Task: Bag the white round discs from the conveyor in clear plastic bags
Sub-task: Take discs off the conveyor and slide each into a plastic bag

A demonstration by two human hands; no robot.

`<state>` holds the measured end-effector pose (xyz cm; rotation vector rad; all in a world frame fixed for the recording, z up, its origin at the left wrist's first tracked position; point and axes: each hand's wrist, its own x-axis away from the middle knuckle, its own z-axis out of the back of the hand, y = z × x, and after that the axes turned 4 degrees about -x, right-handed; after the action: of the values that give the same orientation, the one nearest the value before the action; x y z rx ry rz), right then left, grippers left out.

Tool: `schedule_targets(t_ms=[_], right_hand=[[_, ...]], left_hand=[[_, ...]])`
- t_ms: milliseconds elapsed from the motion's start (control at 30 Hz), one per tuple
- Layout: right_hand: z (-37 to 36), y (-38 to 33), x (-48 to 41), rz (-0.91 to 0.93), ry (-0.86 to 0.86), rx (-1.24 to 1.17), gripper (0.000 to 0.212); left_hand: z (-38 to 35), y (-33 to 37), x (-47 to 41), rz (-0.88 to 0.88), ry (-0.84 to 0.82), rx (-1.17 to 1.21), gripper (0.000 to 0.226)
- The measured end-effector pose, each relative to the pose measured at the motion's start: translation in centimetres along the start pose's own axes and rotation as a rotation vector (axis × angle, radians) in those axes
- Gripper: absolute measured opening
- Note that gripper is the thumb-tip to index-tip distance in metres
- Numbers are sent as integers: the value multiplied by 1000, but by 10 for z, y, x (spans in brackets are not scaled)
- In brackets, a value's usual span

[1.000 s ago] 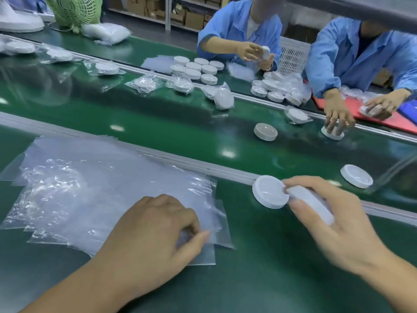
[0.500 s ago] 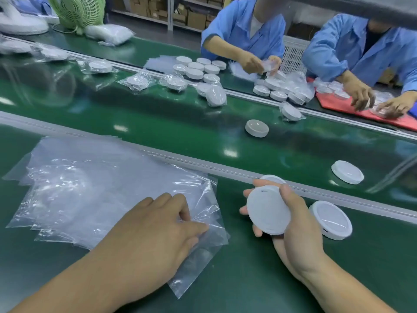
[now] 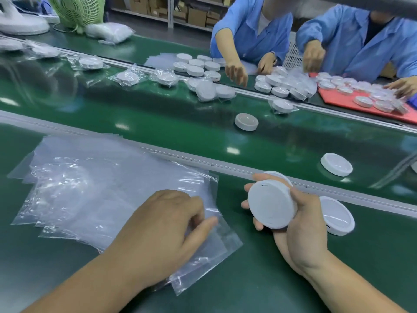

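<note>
My right hand (image 3: 300,236) holds a white round disc (image 3: 272,204) upright, its flat back facing me; a second disc edge (image 3: 278,176) shows behind it. Another white disc (image 3: 337,215) lies on the green bench just right of that hand. My left hand (image 3: 162,231) pinches the top clear plastic bag (image 3: 216,251) at the right end of a fanned stack of clear bags (image 3: 90,190). On the moving belt lie a loose disc (image 3: 336,164) at the right and a greyish one (image 3: 246,122) in the middle.
A metal rail (image 3: 203,162) divides my bench from the conveyor belt. Bagged discs (image 3: 207,90) lie along the belt's far side. Two people in blue coats work across, with loose discs (image 3: 196,65) and a red tray (image 3: 365,106). A green fan (image 3: 76,10) stands far left.
My right hand picked up a disc from the bench and turned it upright, leaving another lying beside it. My left hand pulled the top bag toward me off the stack.
</note>
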<state>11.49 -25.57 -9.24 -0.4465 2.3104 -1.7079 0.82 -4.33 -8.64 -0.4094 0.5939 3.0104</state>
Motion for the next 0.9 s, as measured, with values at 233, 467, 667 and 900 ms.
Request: schedule_targets(t_ms=[233,467,667,900], right_hand=[[9,-5,-4,-94,-60,-20,44],[10,-12,-1,358,-131,695,25],[4,-14,5,826,-453,919,23],[-10,-17,13,774,-363,637,25]], left_hand=[[-8,6,-3,-55,-69,-109,25],[-5,-4,6,11,46,11,29],[-1,-1,6,97,91,212,27],[6,6,8,66,-115,775,45]])
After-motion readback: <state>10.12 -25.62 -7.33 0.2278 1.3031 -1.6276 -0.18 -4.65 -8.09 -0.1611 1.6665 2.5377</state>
